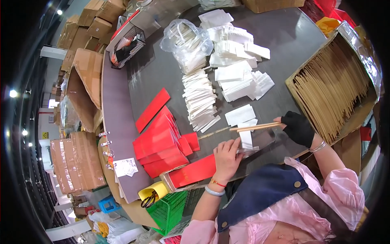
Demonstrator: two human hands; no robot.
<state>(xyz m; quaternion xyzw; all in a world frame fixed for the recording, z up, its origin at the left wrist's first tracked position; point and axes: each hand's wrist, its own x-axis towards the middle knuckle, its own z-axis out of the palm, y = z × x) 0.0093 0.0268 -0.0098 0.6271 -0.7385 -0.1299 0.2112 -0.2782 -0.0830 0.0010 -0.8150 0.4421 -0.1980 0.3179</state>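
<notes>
My right hand [298, 129], in a black fingerless glove, grips thin wooden sticks [256, 127] near one end. The sticks point left across a white paper slip [245, 140]. Lower down, my left hand [228, 159] has its fingers closed at the end of a clear plastic sleeve [251, 153], beside the slip. From under this hand a flat red paper piece [193, 171] stretches left in a shallow tray [166, 181]. Fingers cover part of the sleeve's edge. More red paper pieces [160, 144] lie fanned to the left.
White paper slips [199, 97] lie in piles at mid-table, some in a clear bag [183, 38]. A carton of wooden sticks [331, 87] stands right. A yellow holder with scissors [152, 193] is at the near left edge, above a green crate [168, 211]. A wire basket [128, 46] stands far left.
</notes>
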